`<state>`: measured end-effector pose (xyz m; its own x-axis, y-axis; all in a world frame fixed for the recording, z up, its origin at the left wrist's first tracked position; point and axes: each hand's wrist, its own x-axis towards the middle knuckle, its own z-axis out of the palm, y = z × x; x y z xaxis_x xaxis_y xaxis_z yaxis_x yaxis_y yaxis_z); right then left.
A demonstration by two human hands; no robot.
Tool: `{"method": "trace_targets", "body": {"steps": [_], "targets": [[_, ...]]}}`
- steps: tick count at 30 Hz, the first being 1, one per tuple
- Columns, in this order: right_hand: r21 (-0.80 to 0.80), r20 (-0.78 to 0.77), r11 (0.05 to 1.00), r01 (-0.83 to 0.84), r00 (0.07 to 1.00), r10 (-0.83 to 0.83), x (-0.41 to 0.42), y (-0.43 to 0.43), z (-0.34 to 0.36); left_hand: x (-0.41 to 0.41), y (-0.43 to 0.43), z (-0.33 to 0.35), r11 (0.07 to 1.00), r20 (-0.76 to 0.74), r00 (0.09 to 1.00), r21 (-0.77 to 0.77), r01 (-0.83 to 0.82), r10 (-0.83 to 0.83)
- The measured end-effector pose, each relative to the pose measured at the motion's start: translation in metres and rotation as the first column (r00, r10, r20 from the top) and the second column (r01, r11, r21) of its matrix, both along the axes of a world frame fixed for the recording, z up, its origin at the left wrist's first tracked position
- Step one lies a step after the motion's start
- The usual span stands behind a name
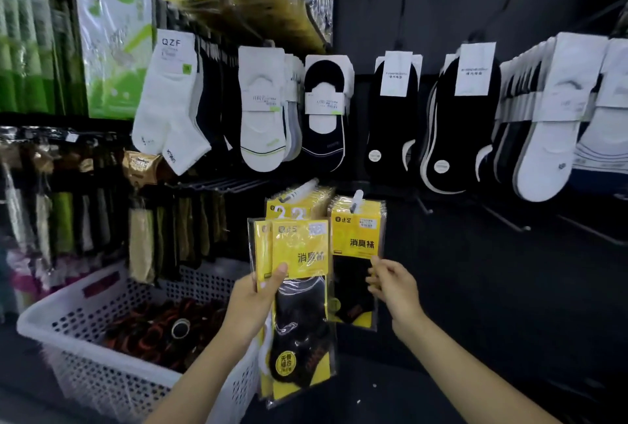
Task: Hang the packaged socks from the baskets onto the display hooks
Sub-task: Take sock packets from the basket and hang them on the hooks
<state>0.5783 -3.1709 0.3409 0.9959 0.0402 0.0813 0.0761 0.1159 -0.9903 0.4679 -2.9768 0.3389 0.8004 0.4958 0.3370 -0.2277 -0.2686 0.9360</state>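
My left hand (253, 301) grips a small stack of yellow-and-black sock packs (299, 308) by their left edge, thumb across the front. The packs stand upright just below a display hook (300, 190) that carries more yellow packs (299, 207). To the right, another yellow sock pack (358, 253) hangs on a neighbouring hook (356, 201). My right hand (390, 284) is at that pack's right edge with fingers loosely curled; whether it pinches the pack is unclear.
A white perforated basket (102, 366) with dark banded socks stands at lower left. White and black no-show socks (455, 117) hang in a row above. Bare hooks (509, 223) stick out at the right on the dark panel. Bagged goods fill the left rack.
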Motion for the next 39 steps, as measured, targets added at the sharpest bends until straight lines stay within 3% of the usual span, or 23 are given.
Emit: {"method": "trace_targets", "body": {"steps": [4, 9, 14, 22, 30, 39], "targets": [[-0.061, 0.140, 0.968, -0.242, 0.958, 0.249, -0.034, 0.007, 0.018, 0.002, -0.023, 0.002, 0.996, -0.027, 0.999, -0.076, 0.045, -0.047], [0.069, 0.167, 0.953, -0.294, 0.945, 0.280, -0.043, 0.008, 0.020, -0.001, -0.040, 0.007, 0.984, -0.013, 0.996, -0.161, 0.082, -0.085], [0.073, 0.128, 0.973, -0.220, 0.969, 0.210, -0.036, -0.004, 0.016, -0.007, -0.026, 0.016, 0.992, -0.037, 0.998, -0.117, -0.047, 0.043], [-0.018, 0.219, 0.992, -0.124, 0.968, 0.125, -0.016, -0.012, 0.033, -0.016, 0.007, 0.035, 0.989, 0.048, 0.990, 0.059, -0.133, 0.130], [-0.116, 0.184, 0.991, -0.059, 0.980, 0.080, 0.011, 0.009, 0.028, -0.014, 0.018, 0.032, 0.987, -0.011, 0.987, 0.018, -0.161, 0.161], [-0.075, 0.007, 0.986, 0.150, 0.989, -0.149, 0.039, 0.011, 0.010, -0.010, 0.016, 0.020, 0.994, -0.011, 0.994, -0.003, -0.108, 0.108]]}}
